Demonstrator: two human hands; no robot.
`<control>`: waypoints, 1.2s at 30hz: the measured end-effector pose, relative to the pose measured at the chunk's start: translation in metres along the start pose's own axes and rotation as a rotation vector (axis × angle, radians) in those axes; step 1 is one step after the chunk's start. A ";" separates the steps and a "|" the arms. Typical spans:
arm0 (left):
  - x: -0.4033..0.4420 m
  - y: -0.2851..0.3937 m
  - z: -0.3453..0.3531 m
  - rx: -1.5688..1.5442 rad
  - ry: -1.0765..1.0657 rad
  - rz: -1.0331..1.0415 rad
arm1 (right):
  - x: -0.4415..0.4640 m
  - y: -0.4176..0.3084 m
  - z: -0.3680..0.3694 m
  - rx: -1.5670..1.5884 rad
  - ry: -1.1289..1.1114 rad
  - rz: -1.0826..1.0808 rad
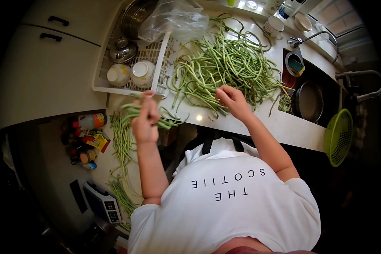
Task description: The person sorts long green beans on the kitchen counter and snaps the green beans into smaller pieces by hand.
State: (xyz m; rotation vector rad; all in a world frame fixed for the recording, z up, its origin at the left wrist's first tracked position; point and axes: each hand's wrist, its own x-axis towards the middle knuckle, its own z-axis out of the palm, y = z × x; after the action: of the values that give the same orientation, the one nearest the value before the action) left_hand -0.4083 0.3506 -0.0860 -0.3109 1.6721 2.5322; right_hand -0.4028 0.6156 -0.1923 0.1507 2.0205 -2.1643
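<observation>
My left hand (146,120), a little blurred, is closed around a small bunch of long beans (169,122) in front of the white dish rack. The beans stick out on both sides of my fingers. At the front edge of a large tangled pile of long beans (230,59), my right hand (233,101) has its fingers curled and pressed together. Whatever it may pinch is hidden. On the counter to the left, more long beans (122,139) lie in a loose row, partly behind my left forearm.
A white dish rack (161,63) holds upturned bowls and pots, with a plastic bag (173,21) over it. The sink at right contains a pan (310,101). A green colander (339,137) stands at the right edge. Bottles (91,121) and a scale (102,202) are at left.
</observation>
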 end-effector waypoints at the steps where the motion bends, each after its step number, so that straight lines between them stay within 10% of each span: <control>1: 0.005 -0.023 0.001 0.121 0.023 -0.119 | -0.004 -0.019 -0.002 -0.003 0.005 -0.004; 4: 0.014 -0.068 0.044 0.248 -0.256 -0.302 | -0.022 -0.056 -0.004 -0.088 -0.120 0.085; 12: 0.050 -0.056 0.087 -0.222 -0.156 -0.284 | -0.089 -0.084 -0.034 -0.473 -0.200 -0.316; 26: 0.050 -0.051 0.145 -0.024 -0.285 0.034 | -0.141 -0.031 -0.127 -0.581 -0.047 0.248; 36: 0.042 -0.033 0.150 0.097 -0.308 0.185 | -0.122 0.023 -0.143 -0.610 -0.051 0.251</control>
State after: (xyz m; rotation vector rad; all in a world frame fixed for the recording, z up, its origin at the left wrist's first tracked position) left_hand -0.4605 0.4994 -0.0679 0.2411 1.7594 2.4505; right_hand -0.2858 0.7637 -0.2016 0.2415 2.3729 -1.3240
